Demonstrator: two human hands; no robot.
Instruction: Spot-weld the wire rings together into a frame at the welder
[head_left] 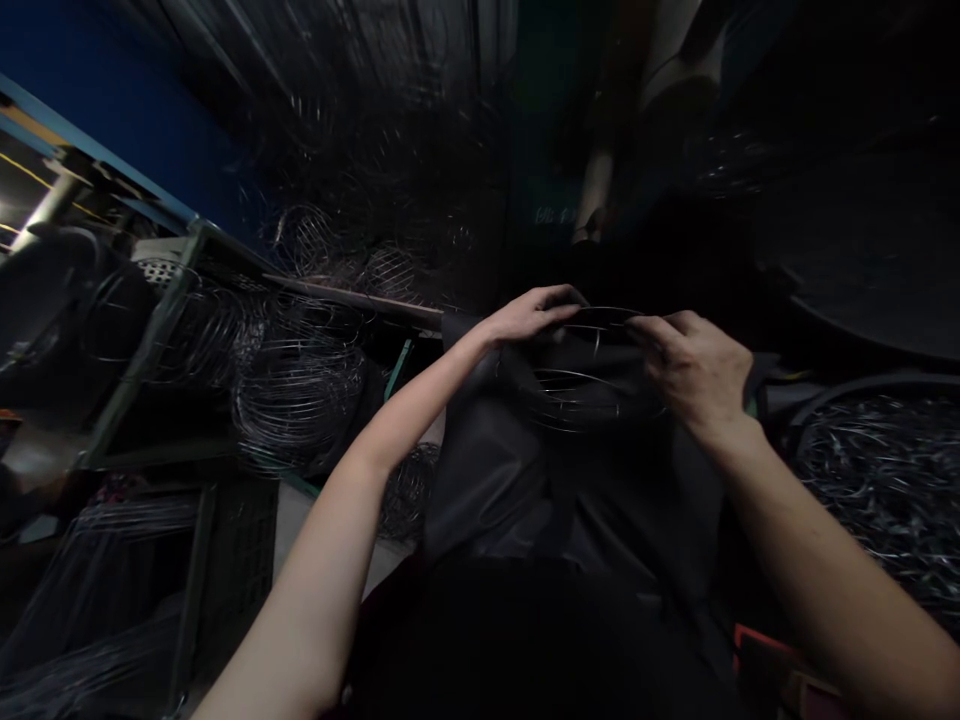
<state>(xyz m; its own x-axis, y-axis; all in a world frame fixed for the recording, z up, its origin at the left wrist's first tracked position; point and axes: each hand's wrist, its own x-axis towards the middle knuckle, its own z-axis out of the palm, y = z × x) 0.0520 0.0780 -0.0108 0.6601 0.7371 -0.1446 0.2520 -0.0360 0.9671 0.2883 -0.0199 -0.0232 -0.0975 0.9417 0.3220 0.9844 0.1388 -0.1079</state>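
My left hand [534,313] and my right hand [694,368] both grip the upper rim of a round wire frame [592,385] made of thin metal rings. The frame rests over a dark apron or cloth [510,480] on my lap. My left fingers pinch the rim's left side, and my right fingers curl over its right side. The scene is dim, so the frame's lower part is hard to make out.
Piles of similar wire frames [300,390] fill a green metal rack [150,350] at the left. A round container of loose metal pieces [885,490] sits at the right. Another person's arm [596,195] hangs in the dark background.
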